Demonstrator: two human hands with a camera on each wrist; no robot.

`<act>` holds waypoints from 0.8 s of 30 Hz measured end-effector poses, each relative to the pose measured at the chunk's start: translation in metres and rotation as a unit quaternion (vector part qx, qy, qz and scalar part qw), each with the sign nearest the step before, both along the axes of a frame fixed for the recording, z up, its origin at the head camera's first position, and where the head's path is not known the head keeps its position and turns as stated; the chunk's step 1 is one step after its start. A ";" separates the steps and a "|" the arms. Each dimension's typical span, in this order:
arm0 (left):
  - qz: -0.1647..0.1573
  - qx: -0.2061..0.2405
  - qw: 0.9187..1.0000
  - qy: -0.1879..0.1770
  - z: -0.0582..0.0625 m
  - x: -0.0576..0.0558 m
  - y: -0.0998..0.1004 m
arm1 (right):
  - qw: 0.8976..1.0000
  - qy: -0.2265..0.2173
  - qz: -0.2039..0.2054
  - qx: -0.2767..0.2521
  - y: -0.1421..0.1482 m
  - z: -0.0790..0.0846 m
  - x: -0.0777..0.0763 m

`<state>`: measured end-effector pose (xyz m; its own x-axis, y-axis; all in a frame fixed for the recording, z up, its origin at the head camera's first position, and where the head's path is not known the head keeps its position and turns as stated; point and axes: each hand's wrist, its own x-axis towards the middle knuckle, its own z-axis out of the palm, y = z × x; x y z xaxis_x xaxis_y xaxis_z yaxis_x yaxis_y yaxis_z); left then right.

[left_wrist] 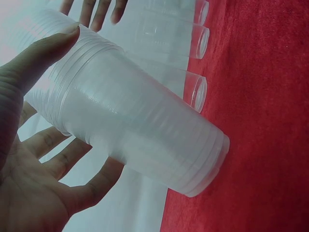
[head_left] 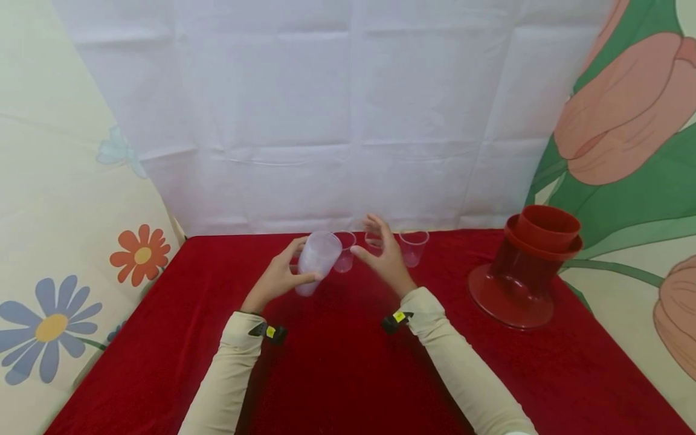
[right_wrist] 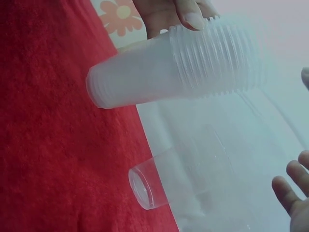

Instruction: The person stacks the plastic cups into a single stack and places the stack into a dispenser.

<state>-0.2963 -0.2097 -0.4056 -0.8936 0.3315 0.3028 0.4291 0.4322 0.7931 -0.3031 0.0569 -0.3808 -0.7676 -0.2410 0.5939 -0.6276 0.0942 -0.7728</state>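
My left hand (head_left: 277, 277) grips a nested stack of clear plastic cups (head_left: 317, 261), tilted above the red cloth. In the left wrist view the thumb lies across the ribbed rims of the stack (left_wrist: 140, 116), with the fingers round the far side. Single clear cups stand in a row behind: a left cup (head_left: 344, 261), one partly hidden by my right hand, and a right cup (head_left: 414, 251). My right hand (head_left: 388, 261) is held over the row with its fingers spread and nothing in them. One single cup (right_wrist: 159, 186) shows below the stack in the right wrist view.
A red flanged cylinder (head_left: 524, 272) with a cup-like piece in its top stands on the right side of the red-covered table (head_left: 337, 374). A white cloth (head_left: 326, 121) hangs behind the table's back edge, with flower-patterned cloths (head_left: 620, 241) at the sides.
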 end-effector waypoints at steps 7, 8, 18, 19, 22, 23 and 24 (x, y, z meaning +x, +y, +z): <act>0.004 -0.013 1.000 -0.005 0.021 0.017 0.008 | 1.000 -0.009 -0.005 -0.003 0.005 0.001 -0.003; 0.002 -0.013 1.000 -0.004 0.026 0.021 0.009 | 1.000 -0.009 -0.005 -0.004 0.006 0.002 -0.003; 0.003 -0.007 1.000 -0.005 0.004 0.004 0.003 | 1.000 0.004 -0.004 -0.009 0.009 0.002 -0.004; 0.003 -0.006 1.000 -0.005 0.001 0.002 0.002 | 1.000 0.005 -0.005 -0.009 0.009 0.002 -0.004; 0.000 -0.002 1.000 -0.004 -0.001 0.000 0.000 | 1.000 0.005 -0.007 -0.008 0.010 0.002 -0.005; 0.000 -0.001 1.000 -0.004 -0.002 -0.001 -0.001 | 1.000 0.005 -0.008 -0.007 0.010 0.002 -0.005; -0.001 0.001 1.000 -0.004 -0.002 -0.001 -0.002 | 1.000 0.005 -0.009 -0.007 0.011 0.001 -0.005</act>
<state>-0.2975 -0.2114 -0.4074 -0.8954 0.3321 0.2967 0.4235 0.4292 0.7978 -0.3086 0.0676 -0.3795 -0.7653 -0.2193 0.6051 -0.6339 0.0940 -0.7677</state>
